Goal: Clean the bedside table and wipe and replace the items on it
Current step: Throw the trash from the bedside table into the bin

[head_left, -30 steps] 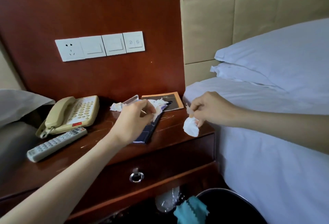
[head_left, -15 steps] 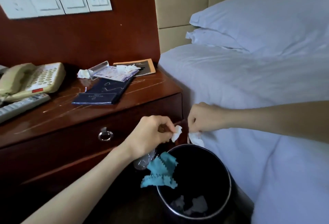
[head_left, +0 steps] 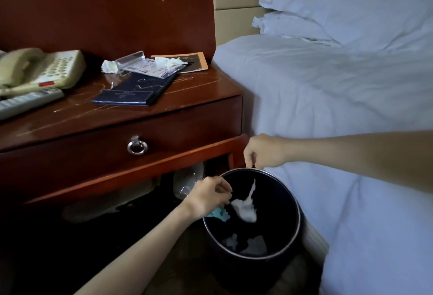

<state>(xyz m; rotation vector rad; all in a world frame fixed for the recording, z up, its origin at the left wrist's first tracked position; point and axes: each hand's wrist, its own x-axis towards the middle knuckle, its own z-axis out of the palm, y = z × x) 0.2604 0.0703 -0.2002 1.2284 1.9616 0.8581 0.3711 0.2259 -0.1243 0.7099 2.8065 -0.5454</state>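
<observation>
Both my hands hover over the black waste bin (head_left: 298,210) beside the bedside table (head_left: 192,88). My left hand (head_left: 208,197) is at the bin's left rim, fingers loosely curled and empty. My right hand (head_left: 263,151) is above the far rim, fingers pointing down and holding nothing. A white tissue (head_left: 244,208) is blurred in mid-air inside the bin. More tissue scraps (head_left: 254,246) lie at the bottom. A teal cloth (head_left: 220,214) hangs over the rim below my left hand. Crumpled tissues (head_left: 109,67) (head_left: 169,61) sit on the table.
On the table are a beige phone (head_left: 44,69), a remote (head_left: 25,102), a dark blue folder (head_left: 136,90), a clear sign holder (head_left: 133,60) and a brown booklet (head_left: 199,60). A plastic bottle (head_left: 187,177) lies under the table. The bed (head_left: 328,95) borders the right side.
Both hands came down from the tabletop to the bin carrying white tissues. They have let the tissues go, and one is now falling into the bin.
</observation>
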